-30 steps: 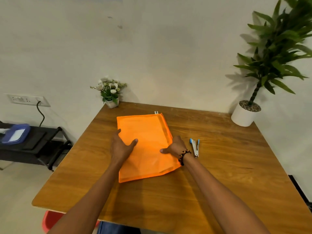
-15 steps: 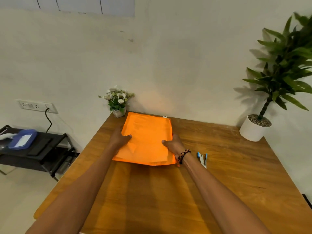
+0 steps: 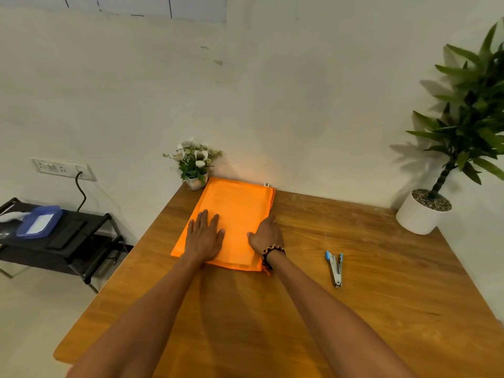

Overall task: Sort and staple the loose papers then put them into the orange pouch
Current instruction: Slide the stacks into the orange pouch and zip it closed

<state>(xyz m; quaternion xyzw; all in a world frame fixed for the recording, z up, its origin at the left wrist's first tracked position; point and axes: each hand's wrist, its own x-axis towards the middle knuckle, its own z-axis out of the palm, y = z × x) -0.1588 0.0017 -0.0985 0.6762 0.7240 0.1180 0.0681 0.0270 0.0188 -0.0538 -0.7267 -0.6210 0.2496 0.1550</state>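
Note:
The orange pouch [image 3: 235, 211] lies flat on the wooden table [image 3: 368, 309], its far edge against the wall. My left hand [image 3: 205, 235] rests palm down on the pouch's near left part, fingers spread. My right hand [image 3: 266, 236], with a beaded bracelet on the wrist, lies at the pouch's right edge, thumb on the orange fabric. A small blue and silver stapler [image 3: 335, 268] sits on the table to the right of my right wrist, apart from both hands. No loose papers show; faint print shows through the pouch.
A small white pot of flowers [image 3: 194, 165] stands at the table's far left corner, touching the pouch's corner. A tall green plant in a white pot [image 3: 421, 214] occupies the far right corner. A black rack [image 3: 62, 241] with a blue box stands left of the table.
The pouch has slid away from me up to the wall. My left hand moved from its left edge onto its top and flattened. The head camera tilted upward.

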